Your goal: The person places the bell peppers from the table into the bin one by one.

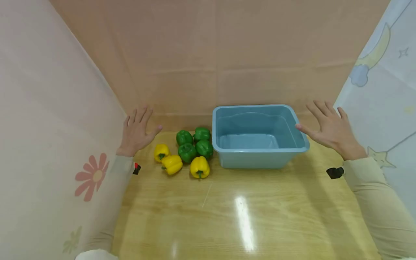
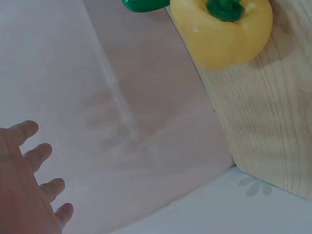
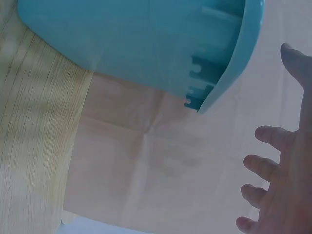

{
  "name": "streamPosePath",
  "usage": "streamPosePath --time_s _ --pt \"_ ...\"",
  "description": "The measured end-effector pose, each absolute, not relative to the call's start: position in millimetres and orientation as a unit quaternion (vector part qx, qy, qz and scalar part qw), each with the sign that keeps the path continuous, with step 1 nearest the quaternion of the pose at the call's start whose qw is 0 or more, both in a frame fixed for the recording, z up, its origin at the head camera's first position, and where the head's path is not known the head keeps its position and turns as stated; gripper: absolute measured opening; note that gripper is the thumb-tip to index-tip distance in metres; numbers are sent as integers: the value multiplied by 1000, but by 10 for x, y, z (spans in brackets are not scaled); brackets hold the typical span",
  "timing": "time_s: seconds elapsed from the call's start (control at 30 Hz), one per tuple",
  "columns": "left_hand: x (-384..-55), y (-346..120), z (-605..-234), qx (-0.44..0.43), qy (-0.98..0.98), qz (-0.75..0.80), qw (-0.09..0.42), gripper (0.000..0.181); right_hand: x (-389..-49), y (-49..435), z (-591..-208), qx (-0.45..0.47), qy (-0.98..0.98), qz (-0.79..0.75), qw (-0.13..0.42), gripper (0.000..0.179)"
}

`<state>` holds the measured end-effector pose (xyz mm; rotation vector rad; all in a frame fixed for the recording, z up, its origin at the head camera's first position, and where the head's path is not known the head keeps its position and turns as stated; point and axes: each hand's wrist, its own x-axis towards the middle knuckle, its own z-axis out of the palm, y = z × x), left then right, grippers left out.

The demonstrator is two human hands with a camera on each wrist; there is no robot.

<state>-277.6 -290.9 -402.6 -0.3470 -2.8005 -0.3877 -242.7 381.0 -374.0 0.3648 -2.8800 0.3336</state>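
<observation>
My left hand point(image 1: 136, 131) is held with fingers spread, left of a group of bell peppers, gripping nothing. Three yellow bell peppers point(image 1: 199, 167) lie in front of and beside several green bell peppers point(image 1: 187, 153) on the table. In the left wrist view, a yellow bell pepper point(image 2: 224, 36) shows at the top, apart from the spread fingers point(image 2: 39, 156). A blue plastic bin point(image 1: 253, 159) stands right of the peppers, and its inside holds nothing visible. My right hand point(image 1: 334, 128), fingers spread, is by the bin's right rim; in the right wrist view the thumb is apart from the bin point(image 3: 146, 44).
The wooden table point(image 1: 182, 213) reaches toward me, with a bright reflection on it. A tan cloth wall point(image 1: 214, 54) rises behind the bin. White patterned cloth walls stand at the left point(image 1: 58, 108) and right point(image 1: 396, 90), close to my forearms.
</observation>
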Motion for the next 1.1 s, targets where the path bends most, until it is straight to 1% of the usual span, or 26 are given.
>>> streamPosePath --time_s 0.2,0.43,0.7,0.93,1.1 --pt "-2695 -2906 -4042 -122 -975 -140 126 90 -2388 3747 -3750 136 -977 112 121 90" --pt "-2634 -2894 -4086 -139 -968 -153 140 87 -2316 3702 -3747 149 -972 122 136 89" --pt "-2555 -2921 -4094 -140 -967 -158 141 84 -2241 3583 -3768 165 -967 136 138 85" --pt "-2566 -2871 -4117 -147 -966 -160 141 83 -2168 3591 -3795 184 -959 143 162 84" --pt "-2542 -2825 -4156 -153 -964 -167 141 82 -2083 3586 -3799 191 -954 161 166 84"
